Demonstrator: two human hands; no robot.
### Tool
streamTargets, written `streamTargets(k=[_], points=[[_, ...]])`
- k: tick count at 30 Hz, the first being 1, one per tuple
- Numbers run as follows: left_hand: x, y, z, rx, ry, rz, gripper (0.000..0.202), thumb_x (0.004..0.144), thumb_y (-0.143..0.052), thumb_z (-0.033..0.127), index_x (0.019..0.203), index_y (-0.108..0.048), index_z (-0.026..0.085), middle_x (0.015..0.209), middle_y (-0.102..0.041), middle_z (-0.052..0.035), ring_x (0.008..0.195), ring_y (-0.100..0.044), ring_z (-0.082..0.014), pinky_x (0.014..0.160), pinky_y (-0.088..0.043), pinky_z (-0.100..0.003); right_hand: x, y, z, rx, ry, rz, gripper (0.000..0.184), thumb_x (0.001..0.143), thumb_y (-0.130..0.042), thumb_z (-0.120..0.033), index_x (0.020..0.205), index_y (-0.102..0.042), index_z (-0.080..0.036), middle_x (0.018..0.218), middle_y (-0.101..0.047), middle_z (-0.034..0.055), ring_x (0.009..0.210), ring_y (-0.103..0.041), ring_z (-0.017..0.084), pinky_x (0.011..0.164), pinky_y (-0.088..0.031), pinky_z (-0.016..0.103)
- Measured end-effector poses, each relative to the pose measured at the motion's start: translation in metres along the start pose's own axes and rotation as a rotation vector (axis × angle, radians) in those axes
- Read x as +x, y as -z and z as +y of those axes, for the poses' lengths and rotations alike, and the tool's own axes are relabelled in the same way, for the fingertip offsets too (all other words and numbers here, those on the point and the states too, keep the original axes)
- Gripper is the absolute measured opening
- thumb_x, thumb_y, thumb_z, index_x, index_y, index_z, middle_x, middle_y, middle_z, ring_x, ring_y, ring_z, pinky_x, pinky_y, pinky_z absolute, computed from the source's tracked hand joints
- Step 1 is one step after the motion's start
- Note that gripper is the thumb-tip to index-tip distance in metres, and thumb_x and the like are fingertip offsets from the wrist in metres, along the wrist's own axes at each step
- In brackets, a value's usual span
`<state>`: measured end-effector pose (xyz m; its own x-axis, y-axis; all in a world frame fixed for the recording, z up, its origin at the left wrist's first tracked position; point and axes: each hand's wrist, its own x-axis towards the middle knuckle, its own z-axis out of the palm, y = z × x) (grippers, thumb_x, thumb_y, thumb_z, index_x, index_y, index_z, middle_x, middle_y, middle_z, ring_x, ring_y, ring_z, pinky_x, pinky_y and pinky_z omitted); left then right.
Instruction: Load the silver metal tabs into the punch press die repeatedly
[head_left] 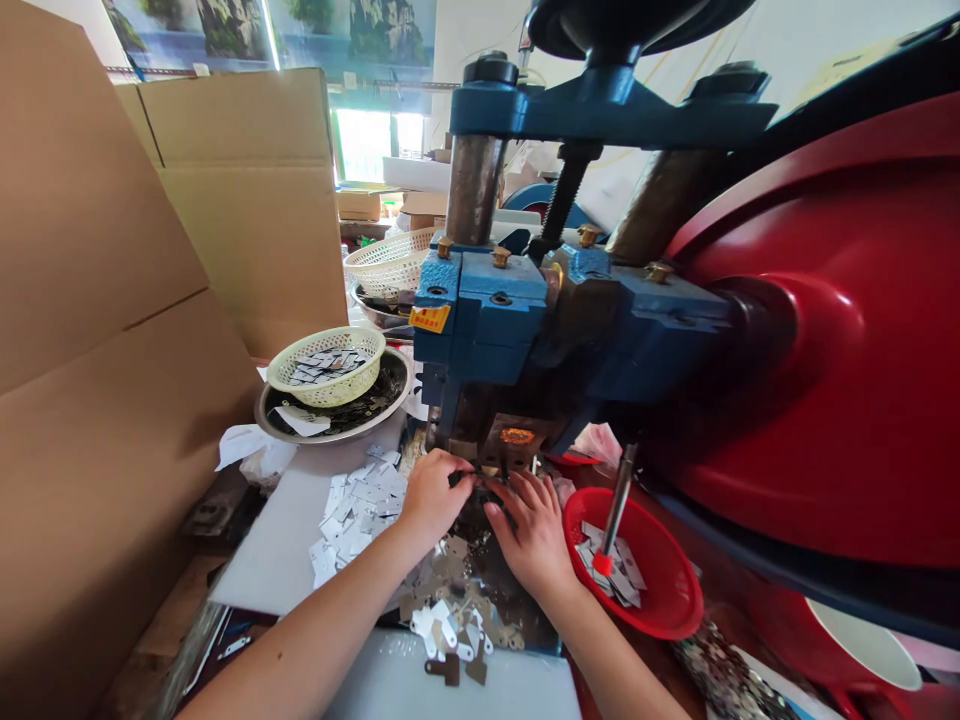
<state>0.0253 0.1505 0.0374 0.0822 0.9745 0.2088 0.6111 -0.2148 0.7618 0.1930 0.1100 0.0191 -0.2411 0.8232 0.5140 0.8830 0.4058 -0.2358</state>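
My left hand [437, 497] is at the die area under the blue punch press [480, 310], thumb and forefinger pinched together. What sits between them is too small and dark to make out. Beside it, my right hand [532, 530] reaches to the same spot, fingers spread and palm down, fingertips at the die's front edge. Left of my left hand lies a heap of flat white metal plates [360, 510]. Between my forearms, small cut metal pieces [450, 630] with round-holed tabs are scattered on the dark press bed [517, 620].
A red bowl [675, 600] with plates stands right of my right hand, a metal rod with a red tip [602, 563] above it. The large red flywheel [840, 350] is at right. A cream basket [375, 375] rests on a metal basin [270, 425]. Tall cardboard [97, 300] borders the left.
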Motion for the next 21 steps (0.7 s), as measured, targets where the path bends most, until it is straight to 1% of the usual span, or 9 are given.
streamTargets(k=[7,10,14,18,20,21], points=[[0.0,-0.002,-0.002,-0.008,0.016,-0.002,0.013,0.076,-0.061,0.024,0.085,-0.071,0.023,0.09,-0.065,-0.0033,0.091,-0.058,-0.0204,0.088,-0.043,-0.036,0.004,0.007,-0.001,-0.09,0.05,-0.024,0.028,0.088,-0.05,-0.038,0.108,-0.065,-0.028,0.109,-0.063,0.0051,0.115,-0.047,0.027,0.105,-0.023,0.057],[0.002,-0.003,-0.004,-0.049,0.031,-0.027,0.016,0.076,-0.06,0.023,0.088,-0.07,0.023,0.092,-0.065,-0.0034,0.093,-0.058,-0.0202,0.09,-0.043,-0.036,0.007,0.01,-0.005,-0.131,0.069,-0.047,0.027,0.087,-0.051,-0.039,0.108,-0.065,-0.028,0.109,-0.064,0.0049,0.115,-0.047,0.028,0.106,-0.021,0.057],[0.006,-0.006,-0.007,-0.096,0.043,-0.067,0.019,0.074,-0.059,0.018,0.09,-0.07,0.022,0.095,-0.064,-0.004,0.094,-0.058,-0.0195,0.09,-0.044,-0.034,0.011,0.013,-0.012,-0.157,0.057,-0.039,0.025,0.087,-0.052,-0.037,0.105,-0.066,-0.026,0.107,-0.066,0.0051,0.115,-0.047,0.029,0.106,-0.022,0.057],[0.008,-0.006,-0.006,-0.117,0.035,-0.064,0.019,0.074,-0.06,0.018,0.089,-0.069,0.022,0.093,-0.064,-0.0033,0.092,-0.059,-0.0189,0.089,-0.045,-0.033,0.011,0.012,-0.011,-0.083,0.041,-0.031,0.026,0.087,-0.051,-0.038,0.108,-0.065,-0.028,0.109,-0.066,0.0045,0.115,-0.049,0.028,0.104,-0.025,0.059],[0.007,-0.002,-0.006,-0.125,0.044,-0.036,0.018,0.075,-0.06,0.022,0.091,-0.068,0.021,0.094,-0.064,-0.0036,0.092,-0.059,-0.0194,0.088,-0.046,-0.034,0.004,0.011,-0.004,0.025,0.0,0.003,0.029,0.087,-0.049,-0.038,0.11,-0.064,-0.026,0.112,-0.065,0.0058,0.114,-0.051,0.028,0.102,-0.03,0.057],[0.006,0.002,-0.007,-0.128,0.053,-0.018,0.019,0.076,-0.06,0.024,0.093,-0.067,0.02,0.096,-0.064,-0.0041,0.092,-0.059,-0.0195,0.087,-0.046,-0.035,-0.001,0.011,0.0,0.103,-0.052,0.027,0.031,0.088,-0.047,-0.038,0.11,-0.064,-0.025,0.112,-0.065,0.007,0.112,-0.053,0.027,0.1,-0.035,0.055]])
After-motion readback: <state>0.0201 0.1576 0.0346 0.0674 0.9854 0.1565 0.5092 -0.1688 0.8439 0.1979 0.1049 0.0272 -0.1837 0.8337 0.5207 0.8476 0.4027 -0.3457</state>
